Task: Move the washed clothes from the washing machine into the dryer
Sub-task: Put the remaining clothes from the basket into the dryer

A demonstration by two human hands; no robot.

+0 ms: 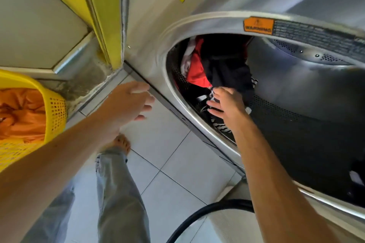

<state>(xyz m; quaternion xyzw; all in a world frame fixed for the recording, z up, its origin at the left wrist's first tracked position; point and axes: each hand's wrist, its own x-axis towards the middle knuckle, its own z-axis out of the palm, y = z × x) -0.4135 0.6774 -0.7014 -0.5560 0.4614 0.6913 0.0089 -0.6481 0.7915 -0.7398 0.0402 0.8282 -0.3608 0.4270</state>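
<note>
A steel front-loading machine (197, 25) fills the right side, its round opening facing me. Inside the perforated drum lie a red garment (196, 69), dark clothes (227, 65), some white cloth and a black-and-white striped piece (222, 127) near the rim. My right hand (227, 104) reaches into the opening with fingers spread, over the clothes at the drum's lower edge, gripping nothing that I can see. My left hand (130, 102) hovers outside, left of the machine's front, fingers apart and holding nothing.
A yellow plastic basket (55, 108) with orange cloth (21, 112) stands at the left edge. The open door's dark rim (207, 213) curves at the bottom. My leg and bare foot (120, 144) stand on white floor tiles. A yellow panel (110, 16) rises behind.
</note>
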